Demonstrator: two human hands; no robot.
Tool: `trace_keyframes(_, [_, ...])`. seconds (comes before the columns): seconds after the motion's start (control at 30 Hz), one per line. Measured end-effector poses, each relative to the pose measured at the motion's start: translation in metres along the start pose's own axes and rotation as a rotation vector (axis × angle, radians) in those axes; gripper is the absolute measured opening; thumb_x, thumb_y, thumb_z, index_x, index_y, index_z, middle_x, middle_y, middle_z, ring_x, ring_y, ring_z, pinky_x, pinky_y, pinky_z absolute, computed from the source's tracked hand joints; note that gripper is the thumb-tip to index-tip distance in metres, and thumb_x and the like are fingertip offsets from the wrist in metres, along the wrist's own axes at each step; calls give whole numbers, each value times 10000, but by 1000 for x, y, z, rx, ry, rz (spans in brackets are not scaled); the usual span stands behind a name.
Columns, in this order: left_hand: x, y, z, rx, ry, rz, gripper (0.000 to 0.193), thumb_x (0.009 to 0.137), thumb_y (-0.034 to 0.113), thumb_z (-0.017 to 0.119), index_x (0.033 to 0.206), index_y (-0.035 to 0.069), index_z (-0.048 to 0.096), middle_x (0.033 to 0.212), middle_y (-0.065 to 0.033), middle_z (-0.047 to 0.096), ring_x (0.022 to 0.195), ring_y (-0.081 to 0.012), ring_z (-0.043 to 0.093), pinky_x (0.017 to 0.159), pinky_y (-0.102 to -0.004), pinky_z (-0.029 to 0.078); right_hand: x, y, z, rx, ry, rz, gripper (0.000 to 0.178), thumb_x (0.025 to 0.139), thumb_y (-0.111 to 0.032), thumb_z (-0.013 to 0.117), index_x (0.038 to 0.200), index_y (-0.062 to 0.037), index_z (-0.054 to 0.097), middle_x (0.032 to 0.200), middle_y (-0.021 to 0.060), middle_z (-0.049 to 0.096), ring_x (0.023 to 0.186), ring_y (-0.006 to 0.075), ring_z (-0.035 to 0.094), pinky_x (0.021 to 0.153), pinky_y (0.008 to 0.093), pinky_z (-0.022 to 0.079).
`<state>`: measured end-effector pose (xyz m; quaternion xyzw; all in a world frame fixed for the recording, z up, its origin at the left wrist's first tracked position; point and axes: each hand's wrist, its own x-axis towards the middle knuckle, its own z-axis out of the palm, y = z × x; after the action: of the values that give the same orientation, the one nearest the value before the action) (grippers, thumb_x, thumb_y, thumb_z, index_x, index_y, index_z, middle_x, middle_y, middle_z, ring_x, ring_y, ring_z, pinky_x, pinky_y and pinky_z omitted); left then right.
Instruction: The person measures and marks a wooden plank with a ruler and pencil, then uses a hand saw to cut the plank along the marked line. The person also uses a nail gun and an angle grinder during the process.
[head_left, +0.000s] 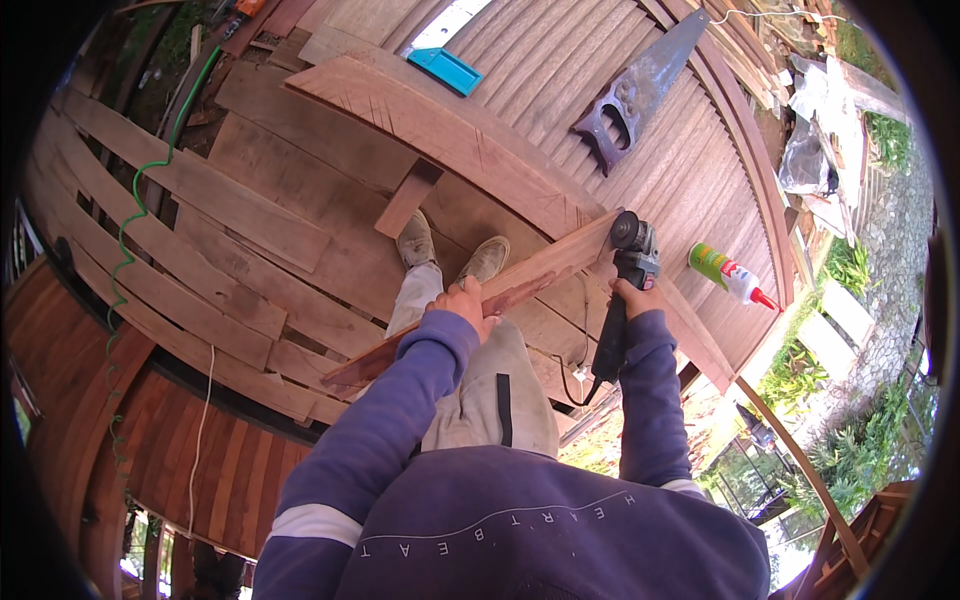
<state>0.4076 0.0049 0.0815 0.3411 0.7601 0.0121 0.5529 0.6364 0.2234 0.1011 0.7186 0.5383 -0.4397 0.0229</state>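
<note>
The bottle (727,270) lies on its side near the right end of the slatted bench (545,60), its red nozzle pointing toward the outer frame rail; its label is green and yellow with a red patch and small print, and its contents are hidden by the opaque wall. A line of pale capital letters, upside down in this view, crosses the dark blue sweatshirt (540,540) with a thin line beside it. A small red badge on the angle grinder (611,340) is too small to read. Beyond the bench's right edge lies crumpled clear plastic (803,165); whether it holds anything cannot be told.

The left hand (463,308) has its fingers clamped over the wooden board (550,260), which slants from beside the person's legs up to the bench's near edge, its upper end over the edge plank (440,130). The right hand (637,298) is wrapped around the black grinder body behind its head, fingers closed on it. The disc (627,231) is at the board's upper end; contact cannot be told. A handsaw (652,88) lies toward the bench's far right corner, and a teal-handled square (446,70) lies toward its left end, beside the plank
</note>
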Motion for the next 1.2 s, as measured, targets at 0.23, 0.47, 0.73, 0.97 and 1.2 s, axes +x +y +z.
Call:
trace_keyframes(0.23, [1, -1, 0, 9, 0, 3, 617, 778, 430, 755, 1111, 48, 403, 1064, -231, 601, 991, -398, 633, 866, -470, 503, 5, -21, 0, 11, -5, 80, 313, 694, -213, 777, 849, 30, 654, 682, 107, 651, 558, 215, 641, 525, 349, 499])
trace_keyframes(0.47, [1, 3, -3, -1, -15, 2, 613, 783, 435, 750, 1104, 45, 402, 1064, -233, 602, 999, -399, 630, 873, -468, 503, 10, -19, -3, -21, 2, 55, 247, 708, -147, 768, 839, 6, 625, 669, 91, 628, 511, 208, 621, 485, 337, 502])
trace_keyframes(0.73, [1, 2, -3, -3, -33, -19, 636, 786, 447, 745, 1146, 44, 412, 1090, -224, 601, 1011, -388, 629, 871, -477, 499, -22, 16, 2, -2, -2, 22, 259, 710, -122, 775, 869, -13, 601, 651, 79, 609, 500, 201, 615, 474, 334, 501])
trace_keyframes(0.97, [6, -9, -8, -3, -34, -6, 674, 791, 473, 727, 1168, 15, 407, 1095, -251, 607, 1034, -406, 622, 900, -462, 495, -42, 28, 7, -187, -29, 39, 489, 632, -282, 819, 988, 8, 652, 824, 134, 685, 745, 237, 668, 698, 357, 528])
trace_keyframes(1.2, [18, -12, 2, 15, 122, 149, 671, 725, 431, 786, 1102, -14, 456, 1011, -295, 642, 985, -448, 629, 853, -473, 512, -88, 38, -12, -181, -21, 138, 629, 605, -404, 806, 1059, 7, 661, 984, 233, 686, 932, 359, 669, 837, 414, 525])
